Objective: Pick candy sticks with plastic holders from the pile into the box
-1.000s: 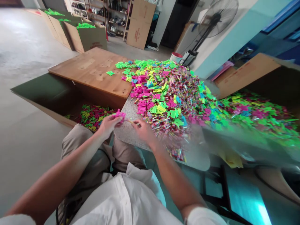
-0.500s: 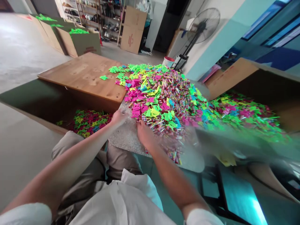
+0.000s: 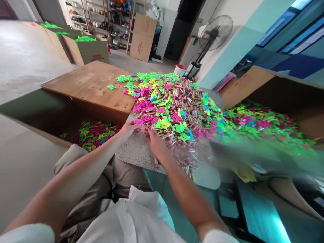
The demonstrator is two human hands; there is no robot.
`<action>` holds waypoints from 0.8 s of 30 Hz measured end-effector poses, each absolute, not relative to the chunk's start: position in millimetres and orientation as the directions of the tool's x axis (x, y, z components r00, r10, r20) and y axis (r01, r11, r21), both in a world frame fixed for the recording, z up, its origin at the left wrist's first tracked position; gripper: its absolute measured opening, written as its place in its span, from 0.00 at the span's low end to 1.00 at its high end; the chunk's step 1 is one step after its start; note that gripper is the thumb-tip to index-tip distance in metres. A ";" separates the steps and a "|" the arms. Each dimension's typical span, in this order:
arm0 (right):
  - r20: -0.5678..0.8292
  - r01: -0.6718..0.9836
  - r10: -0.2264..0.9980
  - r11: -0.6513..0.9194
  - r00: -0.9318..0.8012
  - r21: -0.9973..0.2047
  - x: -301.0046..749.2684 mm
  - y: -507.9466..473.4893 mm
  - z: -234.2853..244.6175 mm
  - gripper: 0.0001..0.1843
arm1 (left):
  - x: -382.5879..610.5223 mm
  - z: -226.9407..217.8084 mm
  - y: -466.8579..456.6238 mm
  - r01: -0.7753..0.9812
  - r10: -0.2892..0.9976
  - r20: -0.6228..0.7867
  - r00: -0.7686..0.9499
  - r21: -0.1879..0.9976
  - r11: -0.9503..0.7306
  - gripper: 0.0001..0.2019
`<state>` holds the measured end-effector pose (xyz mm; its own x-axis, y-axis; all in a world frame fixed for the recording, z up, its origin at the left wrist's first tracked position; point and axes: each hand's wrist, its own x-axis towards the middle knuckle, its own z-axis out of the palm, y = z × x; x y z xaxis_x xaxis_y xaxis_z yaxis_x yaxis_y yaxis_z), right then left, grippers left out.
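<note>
A big heap of small plastic comb-like pieces (image 3: 172, 101), pink, green, yellow and blue, mixed with thin coloured sticks, covers a speckled stone table (image 3: 136, 152). My left hand (image 3: 129, 129) rests at the heap's near left edge, fingers pinched on a pink comb piece (image 3: 138, 122). My right hand (image 3: 155, 143) lies beside it at the heap's near edge, fingers curled down into the sticks; what they hold is hidden.
An open cardboard box (image 3: 95, 133) at my left knee holds mixed coloured pieces. A plywood board (image 3: 93, 84) lies beyond it. Another box (image 3: 265, 118) of pieces stands on the right. Cartons, shelves and a floor fan (image 3: 215, 32) are at the back.
A second ago both hands worked a pink piece together above the table edge. They have since moved forward to the heap, and the left hand took hold of another pink piece.
</note>
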<state>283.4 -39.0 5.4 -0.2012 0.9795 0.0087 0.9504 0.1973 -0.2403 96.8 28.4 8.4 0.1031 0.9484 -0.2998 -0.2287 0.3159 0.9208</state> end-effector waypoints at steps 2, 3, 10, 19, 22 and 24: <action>0.064 0.932 0.981 0.191 -0.180 -0.307 286.1 -36.4 4.0 0.19 | 83.5 5.4 18.3 -0.290 0.936 -0.313 0.158 0.892 0.347 0.11; 0.085 0.922 0.979 0.202 -0.184 -0.331 286.7 -35.3 3.6 0.17 | 77.1 4.0 13.1 -0.317 0.932 -0.314 0.184 0.878 0.358 0.12; 0.022 0.925 0.961 0.270 -0.274 -0.265 270.0 -36.5 -2.5 0.16 | 52.9 2.9 -15.5 -0.297 0.932 -0.338 0.129 0.884 0.362 0.19; 0.000 0.938 0.976 0.212 -0.220 -0.276 255.7 -25.9 7.1 0.12 | 46.8 7.5 -35.4 -0.280 0.907 -0.368 0.205 0.866 0.414 0.18; 0.040 0.812 0.970 0.221 -0.238 -0.540 257.3 -31.3 5.4 0.12 | 44.1 4.5 -38.1 -0.317 0.908 -0.371 0.197 0.852 0.417 0.17; 0.052 0.638 0.962 0.217 -0.267 -0.739 257.4 -37.6 4.1 0.13 | 42.1 1.3 -38.9 -0.342 0.903 -0.378 0.202 0.837 0.427 0.16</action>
